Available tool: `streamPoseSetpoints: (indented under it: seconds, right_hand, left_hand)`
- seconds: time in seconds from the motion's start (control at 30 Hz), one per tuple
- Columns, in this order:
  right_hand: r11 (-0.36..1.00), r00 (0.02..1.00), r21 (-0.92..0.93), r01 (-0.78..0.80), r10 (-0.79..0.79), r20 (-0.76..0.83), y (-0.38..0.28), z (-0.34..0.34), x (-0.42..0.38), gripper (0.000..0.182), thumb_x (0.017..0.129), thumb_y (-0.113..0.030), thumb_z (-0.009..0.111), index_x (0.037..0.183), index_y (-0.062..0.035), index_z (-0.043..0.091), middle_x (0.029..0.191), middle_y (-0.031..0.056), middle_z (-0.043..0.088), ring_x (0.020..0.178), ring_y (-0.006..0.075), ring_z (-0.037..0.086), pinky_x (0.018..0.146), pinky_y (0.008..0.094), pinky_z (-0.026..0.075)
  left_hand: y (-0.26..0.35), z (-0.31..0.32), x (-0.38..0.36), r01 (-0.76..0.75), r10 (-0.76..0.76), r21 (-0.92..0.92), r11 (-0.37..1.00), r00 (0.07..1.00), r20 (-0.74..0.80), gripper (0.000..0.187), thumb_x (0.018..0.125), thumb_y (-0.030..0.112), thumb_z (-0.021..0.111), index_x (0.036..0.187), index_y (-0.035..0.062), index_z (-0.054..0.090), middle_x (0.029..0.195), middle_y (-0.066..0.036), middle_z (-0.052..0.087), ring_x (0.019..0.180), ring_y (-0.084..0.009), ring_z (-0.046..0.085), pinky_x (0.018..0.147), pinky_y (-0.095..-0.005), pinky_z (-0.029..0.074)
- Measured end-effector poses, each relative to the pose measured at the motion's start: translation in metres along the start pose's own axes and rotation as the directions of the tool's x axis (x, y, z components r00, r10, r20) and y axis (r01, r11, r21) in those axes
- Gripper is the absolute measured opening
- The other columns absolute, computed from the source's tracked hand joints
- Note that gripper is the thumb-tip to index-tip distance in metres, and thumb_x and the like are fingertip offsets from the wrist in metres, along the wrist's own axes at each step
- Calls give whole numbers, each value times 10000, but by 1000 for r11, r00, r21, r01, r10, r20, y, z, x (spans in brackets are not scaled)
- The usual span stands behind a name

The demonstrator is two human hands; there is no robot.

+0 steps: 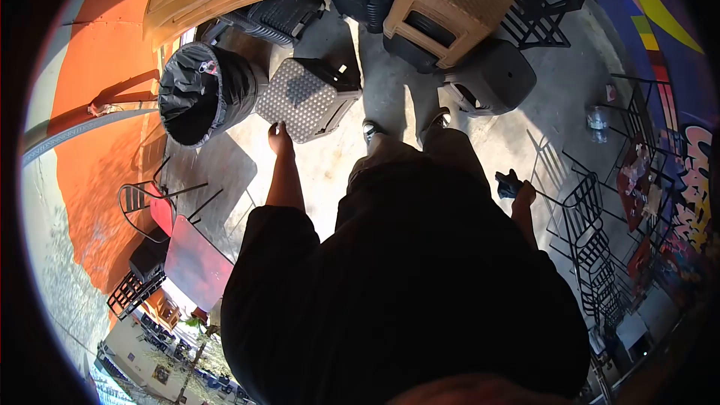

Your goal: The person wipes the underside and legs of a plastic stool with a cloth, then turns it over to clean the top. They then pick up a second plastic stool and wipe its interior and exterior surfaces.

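Observation:
A grey plastic stool (300, 101) with a studded top stands tilted toward my view on the floor. My left hand (280, 139) is beside its near left edge, fingers slightly bent and apart, with nothing visible in them. To the stool's left stands a bin (244, 86) lined with a black bag. Out on the right, my right hand (527, 194) is closed around a crumpled dark cloth (508, 184), which sticks out past the fingers.
Beyond my feet are a tan stool (457, 4) and a black stool (499, 79). A red-topped table (196, 262) and a chair (154, 206) stand at left. Black metal chair frames (589, 217) line the right, near a clear plastic container (598, 124).

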State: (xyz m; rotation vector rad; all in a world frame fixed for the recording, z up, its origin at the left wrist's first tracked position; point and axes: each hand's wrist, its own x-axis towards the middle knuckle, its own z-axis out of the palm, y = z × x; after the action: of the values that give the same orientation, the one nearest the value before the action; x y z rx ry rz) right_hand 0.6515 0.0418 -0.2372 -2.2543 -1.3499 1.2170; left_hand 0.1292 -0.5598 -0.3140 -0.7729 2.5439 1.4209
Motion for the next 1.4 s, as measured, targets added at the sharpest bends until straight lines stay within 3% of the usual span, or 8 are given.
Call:
streamPoseSetpoints:
  seconds: [0.13,0.17,0.23,0.3,0.37,0.83,0.9,1.4]
  right_hand:
    - [964,981,-180,195,-188,56,32,8,63,277,916,-219,606,912,46,685,891,153,718,800,255,657,759,435,513]
    - [975,977,55,215,-214,-15,48,22,84,200,910,-163,624,961,27,658,880,160,714,797,263,668,749,415,542]
    - [948,974,265,174,-206,96,-22,33,37,235,913,-131,620,1112,-6,613,875,165,715,748,260,674,692,407,567]
    - [938,922,-14,347,-339,189,-36,54,75,235,900,-131,592,1118,-50,626,818,150,700,719,267,669,679,403,553]
    - [958,911,9,287,-276,305,-44,88,123,280,873,-119,638,1145,-49,638,885,127,681,780,206,645,712,351,523]
    - [738,600,-96,668,-458,656,-108,301,284,993,760,-239,809,1574,-59,270,1498,238,461,1383,385,464,1123,444,411]
    - [746,652,-216,630,-357,669,-123,314,291,982,756,-273,851,1532,-20,304,1495,254,438,1389,399,442,1132,454,399]
    - [596,720,-483,642,-251,647,-174,305,261,1052,726,-427,868,1537,-28,329,1474,275,492,1362,414,488,1115,479,419]
  left_hand:
    - [-95,32,-80,-48,-65,253,966,905,420,446,911,242,710,1274,-6,639,1254,-186,678,1187,-315,623,1011,-392,471]
    - [-118,35,-95,-42,-128,298,954,841,526,441,910,236,708,1273,-6,639,1237,-185,686,1179,-314,627,1007,-387,475]
    - [-123,35,-150,-154,-119,369,917,775,621,404,916,203,696,1257,-8,645,1217,-178,698,1052,-305,676,939,-371,513]
    - [-123,22,-184,-498,-23,436,749,638,770,381,933,181,680,1263,-4,635,1171,-149,711,901,-261,700,825,-354,544]
    - [-62,10,-253,18,-235,341,940,759,607,387,946,177,669,1292,14,612,1112,-116,714,823,-217,693,724,-342,539]
    - [14,-37,-443,435,-578,404,805,730,365,525,957,321,672,1420,133,509,1207,-78,661,1019,-214,666,806,-395,494]
    - [46,-22,-472,356,-544,486,798,773,328,433,965,188,689,1336,0,569,1168,-148,691,993,-159,671,829,-280,548]
    - [39,-39,-513,593,-680,340,730,679,276,492,999,309,655,1407,72,514,1231,-113,666,934,-140,650,742,-281,510]
